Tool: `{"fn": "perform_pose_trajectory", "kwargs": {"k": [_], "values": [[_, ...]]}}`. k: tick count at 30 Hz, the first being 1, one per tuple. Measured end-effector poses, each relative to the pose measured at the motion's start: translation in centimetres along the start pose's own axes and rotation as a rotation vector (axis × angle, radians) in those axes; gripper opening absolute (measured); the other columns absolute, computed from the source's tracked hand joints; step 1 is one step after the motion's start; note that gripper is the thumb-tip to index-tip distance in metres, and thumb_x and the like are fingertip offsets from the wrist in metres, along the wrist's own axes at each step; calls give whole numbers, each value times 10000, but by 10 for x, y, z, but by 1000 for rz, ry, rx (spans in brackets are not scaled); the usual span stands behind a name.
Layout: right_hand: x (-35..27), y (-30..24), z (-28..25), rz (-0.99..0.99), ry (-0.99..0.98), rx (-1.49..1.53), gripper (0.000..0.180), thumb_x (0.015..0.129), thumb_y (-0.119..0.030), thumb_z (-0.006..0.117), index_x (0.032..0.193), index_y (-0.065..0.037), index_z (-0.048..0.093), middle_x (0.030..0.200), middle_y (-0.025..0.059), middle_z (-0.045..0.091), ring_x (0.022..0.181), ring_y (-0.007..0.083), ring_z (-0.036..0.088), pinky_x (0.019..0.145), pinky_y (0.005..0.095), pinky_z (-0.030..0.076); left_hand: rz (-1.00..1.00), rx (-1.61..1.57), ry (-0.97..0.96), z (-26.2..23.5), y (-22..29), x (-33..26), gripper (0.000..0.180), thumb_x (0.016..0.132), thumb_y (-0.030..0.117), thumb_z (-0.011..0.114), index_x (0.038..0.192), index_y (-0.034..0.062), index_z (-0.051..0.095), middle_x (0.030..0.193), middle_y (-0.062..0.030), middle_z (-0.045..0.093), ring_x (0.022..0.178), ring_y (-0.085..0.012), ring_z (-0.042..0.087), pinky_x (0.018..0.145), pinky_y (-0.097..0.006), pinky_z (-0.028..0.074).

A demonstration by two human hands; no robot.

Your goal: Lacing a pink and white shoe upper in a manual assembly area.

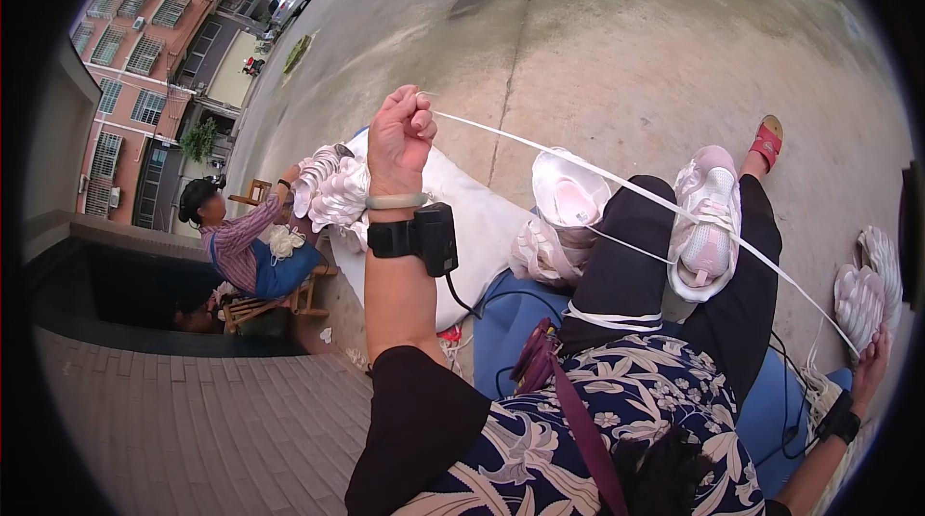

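On dark trousers (762,256) rests a pink-and-white sneaker (706,227), likely light and padded, best steadied at the heel, lower right of the left hand (400,135), which pinches one end of a white lace (621,184). The right hand (872,371), beyond the sneaker, appears to pinch the other; limp, possibly slippery, it should grip best near its tips.

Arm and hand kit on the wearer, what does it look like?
Left hand: bare; pale bangle, black wrist strap with a boxy black device and thin black cable; loose black sleeve above. Right hand: bare, black wristband.
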State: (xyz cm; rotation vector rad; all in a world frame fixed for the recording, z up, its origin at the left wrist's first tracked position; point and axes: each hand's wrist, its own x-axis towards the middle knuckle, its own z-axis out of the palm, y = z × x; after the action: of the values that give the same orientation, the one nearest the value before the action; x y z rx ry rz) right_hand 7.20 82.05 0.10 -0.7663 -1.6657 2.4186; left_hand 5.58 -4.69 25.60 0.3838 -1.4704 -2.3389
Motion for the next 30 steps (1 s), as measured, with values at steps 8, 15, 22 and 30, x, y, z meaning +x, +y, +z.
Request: {"fn": "perform_pose_trajectory", "kwargs": {"k": [8,15,22,30], "values": [[-10,-1,-7,2,36,-31,349,929,-172,513,1249,-36,483,814,-66,510,578,-16,388,468,134,306,2,-3,-45,6,-9,-3,124,865,43,546,985,42,517,772,-84,578,526,-90,477,461,-209,356],[-50,35,146,53,-153,-161,298,916,-173,529,1179,-36,492,786,3,592,542,27,460,449,152,339,-326,468,-408,75,-114,-55,198,878,115,591,1027,-12,569,799,-81,640,633,-100,600,542,-192,466],[-93,63,257,192,-406,-266,155,912,-152,531,987,-21,569,778,63,642,583,70,572,513,174,444,75,1025,-657,135,-239,-90,30,821,36,592,828,20,616,716,-22,608,572,-106,550,512,-222,421],[-114,75,326,190,-632,-288,99,908,-116,524,930,-29,565,757,57,627,571,79,572,536,190,459,789,1423,-796,166,-269,-105,67,649,63,591,716,63,597,988,-84,575,890,-266,518,711,-370,370]]}}
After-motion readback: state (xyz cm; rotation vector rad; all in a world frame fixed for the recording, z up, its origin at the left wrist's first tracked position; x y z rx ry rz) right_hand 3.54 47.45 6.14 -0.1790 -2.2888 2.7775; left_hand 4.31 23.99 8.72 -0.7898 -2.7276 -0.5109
